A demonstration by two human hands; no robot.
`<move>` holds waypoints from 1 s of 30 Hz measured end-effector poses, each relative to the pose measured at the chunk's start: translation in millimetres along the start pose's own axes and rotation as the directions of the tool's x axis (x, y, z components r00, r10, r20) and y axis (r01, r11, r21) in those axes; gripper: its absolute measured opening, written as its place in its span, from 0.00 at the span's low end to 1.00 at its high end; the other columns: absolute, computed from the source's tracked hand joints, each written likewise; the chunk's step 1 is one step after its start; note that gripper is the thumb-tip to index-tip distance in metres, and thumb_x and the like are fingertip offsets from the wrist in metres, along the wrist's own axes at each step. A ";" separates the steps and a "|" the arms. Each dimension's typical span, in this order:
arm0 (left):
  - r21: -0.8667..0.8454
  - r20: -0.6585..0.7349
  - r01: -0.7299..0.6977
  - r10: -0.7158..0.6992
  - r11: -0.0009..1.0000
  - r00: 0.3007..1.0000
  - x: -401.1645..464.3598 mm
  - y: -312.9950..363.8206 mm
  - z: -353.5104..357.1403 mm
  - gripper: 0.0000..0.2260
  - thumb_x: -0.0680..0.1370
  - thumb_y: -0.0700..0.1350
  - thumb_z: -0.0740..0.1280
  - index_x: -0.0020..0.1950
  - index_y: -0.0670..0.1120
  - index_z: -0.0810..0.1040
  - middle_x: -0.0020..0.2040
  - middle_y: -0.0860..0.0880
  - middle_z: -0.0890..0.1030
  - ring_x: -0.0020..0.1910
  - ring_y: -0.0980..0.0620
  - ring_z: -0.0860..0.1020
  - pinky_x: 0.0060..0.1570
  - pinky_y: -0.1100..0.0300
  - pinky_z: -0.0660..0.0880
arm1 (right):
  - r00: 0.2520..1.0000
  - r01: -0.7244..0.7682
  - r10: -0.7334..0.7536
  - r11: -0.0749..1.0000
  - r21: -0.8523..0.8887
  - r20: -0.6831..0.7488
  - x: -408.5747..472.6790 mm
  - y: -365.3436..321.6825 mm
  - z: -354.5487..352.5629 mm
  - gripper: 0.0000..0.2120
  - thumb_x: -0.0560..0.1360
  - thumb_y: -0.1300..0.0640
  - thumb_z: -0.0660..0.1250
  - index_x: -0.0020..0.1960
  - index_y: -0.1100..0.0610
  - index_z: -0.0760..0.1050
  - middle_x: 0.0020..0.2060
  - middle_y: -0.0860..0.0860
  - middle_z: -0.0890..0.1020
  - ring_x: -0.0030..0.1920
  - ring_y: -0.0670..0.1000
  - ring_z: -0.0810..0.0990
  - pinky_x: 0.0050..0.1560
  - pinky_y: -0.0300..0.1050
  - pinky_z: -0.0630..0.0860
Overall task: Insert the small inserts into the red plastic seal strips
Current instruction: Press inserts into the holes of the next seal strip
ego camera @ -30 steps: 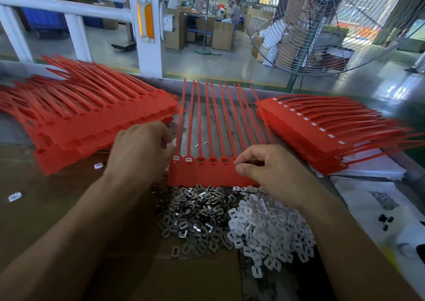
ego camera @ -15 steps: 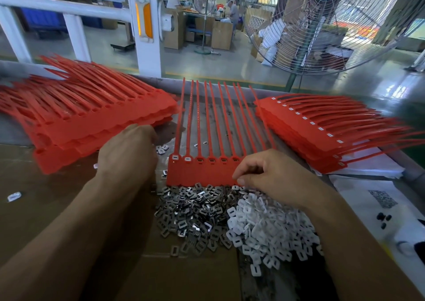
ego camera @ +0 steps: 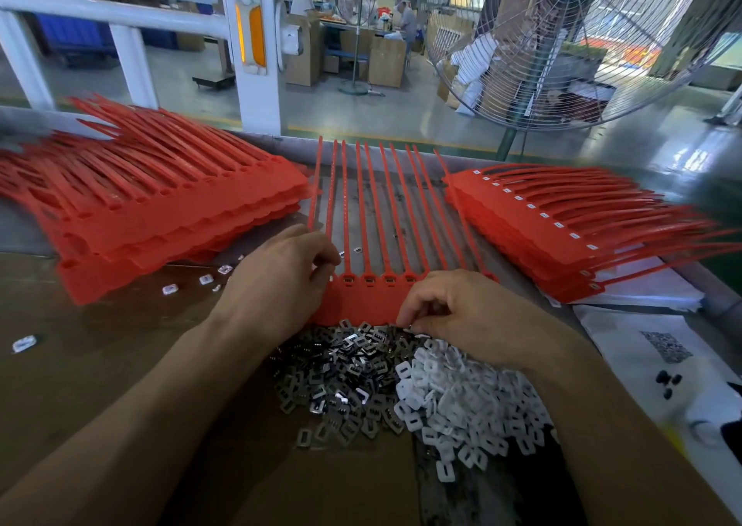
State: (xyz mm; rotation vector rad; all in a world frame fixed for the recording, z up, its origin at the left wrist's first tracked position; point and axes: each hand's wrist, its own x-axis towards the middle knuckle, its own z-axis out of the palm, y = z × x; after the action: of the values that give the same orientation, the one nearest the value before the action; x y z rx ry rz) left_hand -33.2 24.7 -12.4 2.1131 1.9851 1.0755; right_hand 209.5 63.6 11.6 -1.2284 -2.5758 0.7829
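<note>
Seal strip sheet at centre, both hands on its near end

Our left hand (ego camera: 281, 284), fingers curled, pinches the red strip sheet (ego camera: 373, 296) at its nine-o'clock corner; our right hand (ego camera: 469, 316) pinches among metal inserts (ego camera: 341, 369) at six o'clock, what it holds unclear.

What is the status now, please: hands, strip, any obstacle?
Left hand at strip's left end, fingers curled. Right hand picking at metal inserts. Red seal strip flat between hands. Nothing in the way.

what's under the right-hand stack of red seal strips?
White paper sheets stick out below the right stack of red plastic seal strips; how far they extend underneath is covered.
</note>
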 end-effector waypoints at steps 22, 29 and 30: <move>-0.160 0.077 -0.078 0.091 0.984 0.993 -3.3 9.7 7.5 0.04 0.77 0.45 0.72 0.49 0.54 0.83 0.46 0.59 0.79 0.46 0.59 0.77 0.51 0.56 0.76 | 0.964 0.043 0.019 0.973 0.226 -0.265 8.0 -8.5 19.6 0.06 0.81 0.50 0.69 0.46 0.44 0.79 0.38 0.41 0.83 0.35 0.40 0.79 0.35 0.33 0.73; -0.216 0.044 -0.093 0.104 0.972 0.994 -3.1 12.3 8.0 0.05 0.76 0.45 0.74 0.50 0.54 0.83 0.44 0.59 0.80 0.43 0.58 0.77 0.45 0.60 0.74 | 0.959 0.034 0.105 0.880 0.473 -0.265 12.8 -12.4 24.4 0.05 0.78 0.55 0.74 0.47 0.45 0.83 0.38 0.44 0.84 0.34 0.41 0.81 0.37 0.33 0.76; -0.222 0.045 -0.092 0.104 0.971 0.994 -2.9 12.3 8.1 0.05 0.76 0.45 0.74 0.50 0.54 0.83 0.44 0.58 0.80 0.42 0.57 0.77 0.45 0.60 0.74 | 0.955 0.022 0.129 0.867 0.498 -0.266 13.4 -12.2 24.9 0.05 0.78 0.55 0.74 0.47 0.45 0.83 0.37 0.44 0.84 0.33 0.42 0.81 0.36 0.34 0.76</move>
State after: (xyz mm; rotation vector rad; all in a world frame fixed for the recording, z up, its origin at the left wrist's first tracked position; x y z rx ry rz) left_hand -18.3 23.3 -13.9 2.1172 1.6659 1.1761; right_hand 183.3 58.0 -3.8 -1.1456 -1.9390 1.0972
